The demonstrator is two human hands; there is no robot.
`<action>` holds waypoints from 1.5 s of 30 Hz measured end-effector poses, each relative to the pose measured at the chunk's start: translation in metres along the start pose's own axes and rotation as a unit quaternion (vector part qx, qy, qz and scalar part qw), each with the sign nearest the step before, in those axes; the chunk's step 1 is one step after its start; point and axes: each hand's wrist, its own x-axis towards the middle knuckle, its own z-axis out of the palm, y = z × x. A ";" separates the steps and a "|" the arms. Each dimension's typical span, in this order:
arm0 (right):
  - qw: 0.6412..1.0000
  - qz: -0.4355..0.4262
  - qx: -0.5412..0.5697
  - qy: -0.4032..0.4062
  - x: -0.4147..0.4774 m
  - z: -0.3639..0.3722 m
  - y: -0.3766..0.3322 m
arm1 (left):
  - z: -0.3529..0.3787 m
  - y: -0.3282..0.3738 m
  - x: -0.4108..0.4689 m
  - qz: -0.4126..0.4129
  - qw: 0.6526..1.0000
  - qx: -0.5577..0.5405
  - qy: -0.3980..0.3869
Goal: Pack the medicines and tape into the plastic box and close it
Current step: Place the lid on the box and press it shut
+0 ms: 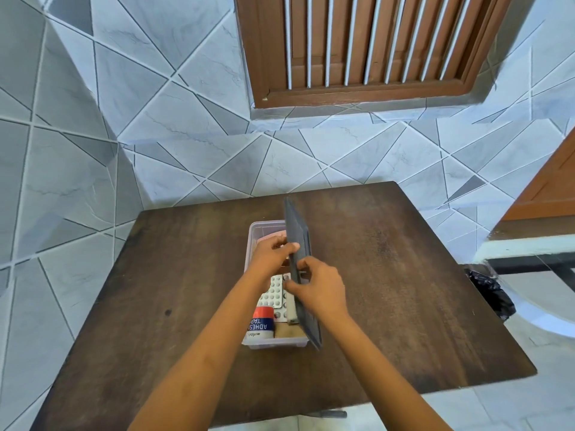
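A clear plastic box [252,241] sits in the middle of a dark wooden bench [389,275], and both hands meet above it on a dark grey lid [298,241] that stands on edge, nearly upright, along the box's right-hand long side. The left hand [273,255] reaches across the open box and pinches the lid's upper edge, thumb on the near face and fingers curled over the top. The right hand [320,290] is just beside it, slightly nearer the person, clamped on the same lid with its fingers [303,265] wrapped round the edge and its thumb pressed against the face toward the box. Directly beneath the left hand and wrist lies a silver blister strip [273,292] of round tablets, flat inside the box, with a second strip [291,309] just to the left of the right hand's thumb, partly hidden by the lid. Nearer the person than both hands, below the left forearm, a roll of adhesive tape [260,323] with a red, blue and white label stands in the box's near left corner. Beyond the left hand's knuckles a pale pink packet [270,237] shows at the far end of the box; what it is cannot be told. The lid's lower corner rests at the box's near right corner.
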 end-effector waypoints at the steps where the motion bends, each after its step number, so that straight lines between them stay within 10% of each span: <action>1: 0.999 -0.017 0.004 -0.033 -0.001 0.004 0.002 | -0.005 -0.002 0.003 0.005 0.999 0.018 0.026; 5: 0.994 -0.073 0.025 -0.078 0.006 0.021 0.017 | -0.032 -0.015 0.010 0.018 0.988 0.060 0.138; 11: 0.983 0.129 0.086 -0.095 0.027 0.034 0.059 | -0.063 -0.053 0.006 -0.050 0.982 -0.017 0.180; 18: 0.975 0.144 0.160 -0.053 0.027 0.050 0.075 | -0.051 -0.084 0.009 -0.070 0.968 -0.044 0.239; 45: 0.991 0.099 0.088 -0.022 0.044 0.058 0.079 | -0.039 -0.073 0.045 -0.083 0.970 -0.026 0.226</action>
